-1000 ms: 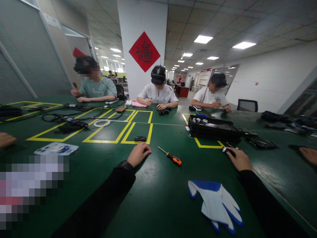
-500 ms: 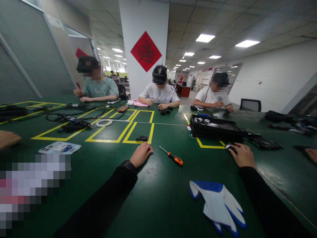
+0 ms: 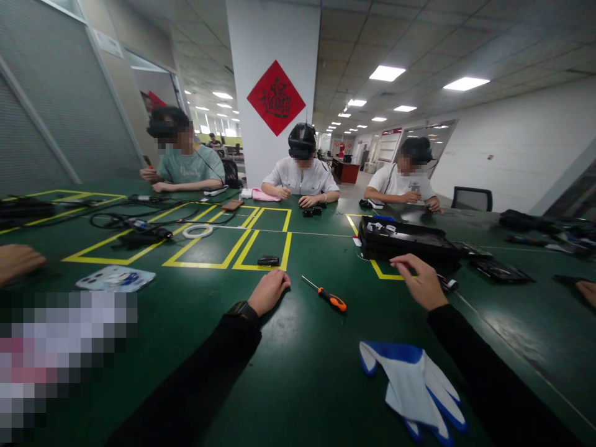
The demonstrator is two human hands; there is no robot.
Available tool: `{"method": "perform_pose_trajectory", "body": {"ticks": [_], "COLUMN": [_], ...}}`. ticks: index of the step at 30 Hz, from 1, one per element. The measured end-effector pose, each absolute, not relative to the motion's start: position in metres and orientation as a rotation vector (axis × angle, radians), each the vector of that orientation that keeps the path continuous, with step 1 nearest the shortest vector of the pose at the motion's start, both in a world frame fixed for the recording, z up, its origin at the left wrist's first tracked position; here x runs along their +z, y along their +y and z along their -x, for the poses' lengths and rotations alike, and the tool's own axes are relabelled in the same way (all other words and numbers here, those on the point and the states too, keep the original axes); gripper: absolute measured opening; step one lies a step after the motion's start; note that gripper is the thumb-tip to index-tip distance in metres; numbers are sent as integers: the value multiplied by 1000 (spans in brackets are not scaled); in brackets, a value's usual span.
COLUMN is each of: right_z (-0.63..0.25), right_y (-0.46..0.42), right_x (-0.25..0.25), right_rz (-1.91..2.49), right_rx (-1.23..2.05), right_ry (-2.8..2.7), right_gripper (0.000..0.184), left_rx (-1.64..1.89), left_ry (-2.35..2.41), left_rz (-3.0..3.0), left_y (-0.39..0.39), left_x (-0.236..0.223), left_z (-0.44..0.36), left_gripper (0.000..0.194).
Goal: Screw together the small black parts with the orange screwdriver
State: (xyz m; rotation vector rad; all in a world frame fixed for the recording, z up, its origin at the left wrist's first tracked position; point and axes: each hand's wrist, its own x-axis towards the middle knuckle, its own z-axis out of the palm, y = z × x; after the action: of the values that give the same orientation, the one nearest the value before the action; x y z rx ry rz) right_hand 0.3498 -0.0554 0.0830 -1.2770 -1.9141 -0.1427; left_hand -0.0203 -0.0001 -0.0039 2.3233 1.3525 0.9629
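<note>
My left hand point(image 3: 270, 292) rests on the green table point(image 3: 298, 379) with its fingers curled together and nothing seen in them. Just beyond it lies a small black object point(image 3: 268, 261), its kind unclear. A screwdriver point(image 3: 331, 300) with an orange and black handle lies to the right of that hand, its shaft toward the back left. My right hand point(image 3: 421, 282) is open, fingers stretched to the left in front of a black tray point(image 3: 410, 248). Beside its wrist sits a small dark and white object point(image 3: 447, 284), too small to name. A white and blue glove point(image 3: 414, 388) lies nearer to me.
Yellow tape outlines point(image 3: 195, 266) mark the table. Black cables point(image 3: 135, 223), a white ring point(image 3: 197, 231) and a patterned flat object point(image 3: 115, 279) lie left. Black flat parts point(image 3: 500, 269) are at right. Three people sit opposite; other hands point(image 3: 21, 264) show at both sides.
My right hand has let go of the small dark and white object and moved left, its fingers now extended. My left hand stays in place.
</note>
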Motion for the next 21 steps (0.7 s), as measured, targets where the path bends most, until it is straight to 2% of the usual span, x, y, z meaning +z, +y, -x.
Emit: {"method": "perform_pose_trajectory", "body": {"ticks": [4, 9, 13, 21], "right_z": [-254, -183, -177, -185], "right_y": [-66, -62, -57, -58], "right_x": [96, 50, 24, 22], "right_rz": [993, 949, 987, 1013], "right_rx": [103, 143, 254, 328], "right_ry": [-2180, -2145, -2052, -1916], "right_gripper": [18, 19, 13, 5], "left_rx": [1096, 1149, 1070, 1041], "left_ry": [1108, 730, 595, 660], "left_rz": [-1987, -1312, -1150, -1258], "left_y": [-9, -24, -33, -39], "left_x": [2, 8, 8, 10], "left_z": [5, -22, -32, -34], "left_gripper": [20, 26, 27, 27]}}
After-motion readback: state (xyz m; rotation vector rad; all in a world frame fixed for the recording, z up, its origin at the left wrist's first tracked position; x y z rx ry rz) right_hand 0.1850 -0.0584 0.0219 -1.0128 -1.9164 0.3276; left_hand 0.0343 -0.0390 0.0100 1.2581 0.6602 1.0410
